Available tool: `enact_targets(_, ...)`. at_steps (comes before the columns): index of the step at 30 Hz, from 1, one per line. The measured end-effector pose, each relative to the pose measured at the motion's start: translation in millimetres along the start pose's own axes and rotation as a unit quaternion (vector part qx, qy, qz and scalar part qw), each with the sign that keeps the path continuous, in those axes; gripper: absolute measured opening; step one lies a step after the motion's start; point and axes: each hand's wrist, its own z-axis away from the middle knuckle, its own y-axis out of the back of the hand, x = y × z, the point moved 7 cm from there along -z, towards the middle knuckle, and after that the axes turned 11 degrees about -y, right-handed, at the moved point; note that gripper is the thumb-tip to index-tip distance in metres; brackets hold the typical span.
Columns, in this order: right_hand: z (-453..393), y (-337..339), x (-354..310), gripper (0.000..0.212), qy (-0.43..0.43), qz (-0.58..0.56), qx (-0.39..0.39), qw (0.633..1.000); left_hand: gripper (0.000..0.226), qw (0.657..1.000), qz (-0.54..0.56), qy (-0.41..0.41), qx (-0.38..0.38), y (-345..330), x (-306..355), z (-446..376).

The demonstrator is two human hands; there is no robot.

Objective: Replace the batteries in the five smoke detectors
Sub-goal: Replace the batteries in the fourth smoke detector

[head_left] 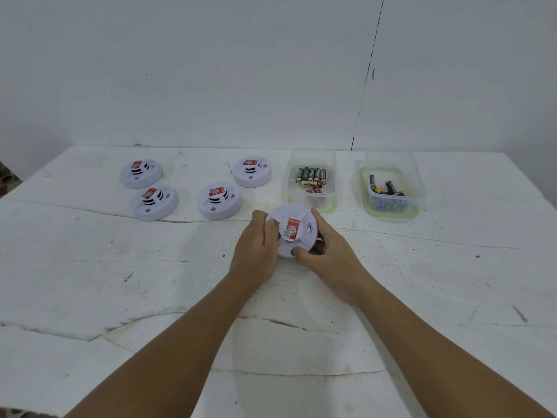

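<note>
We see both forearms reaching forward over the white table (90, 282), the left hand (256, 245) and right hand (328, 248) curled around opposite edges of a white smoke detector (291, 229). It is gripped near the table's middle, tilted toward us, just in front of the container of green batteries (310, 179).

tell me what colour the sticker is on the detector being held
Red, with a white circular mark, on the held detector; the head view shows it.

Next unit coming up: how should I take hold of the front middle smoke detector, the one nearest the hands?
Grip the front middle smoke detector by its low round rim, coming from above with fingers across opposite edges. It lies flat on the table, apart from its neighbours, and the raised stickered centre looks a poorer hold.
</note>
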Motion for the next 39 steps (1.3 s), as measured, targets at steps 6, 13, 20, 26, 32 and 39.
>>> enact_targets(6,-1.0,0.1,-1.0,0.067,-0.002,0.007,-0.002,1.0,0.022,1.0,-0.013,-0.002,0.003,-0.4,-1.9,-0.7)
enact_targets(13,0.5,-2.1,-0.7,0.087,-0.016,0.005,-0.008,1.0,0.023,1.0,-0.006,-0.004,-0.002,-0.2,-1.4,-0.7)
enact_targets(20,0.3,-2.4,0.6,0.089,-0.014,0.009,-0.005,1.0,0.022,1.0,-0.009,-0.002,-0.003,-0.8,-3.9,-0.9)
enact_targets(26,-0.7,-2.3,1.1,0.088,-0.016,0.0,-0.008,1.0,0.023,1.0,0.0,-0.009,-0.001,-0.7,-2.9,-0.9)
enact_targets(32,-0.6,-2.1,1.7,0.09,-0.016,0.007,-0.009,1.0,0.034,1.0,-0.017,-0.011,-0.006,-1.9,-6.4,-2.6)
enact_targets(39,-1.4,-1.3,4.5,0.087,-0.017,0.013,-0.008,1.0,0.035,0.999,-0.033,-0.015,-0.008,-2.5,-11.2,-3.4)
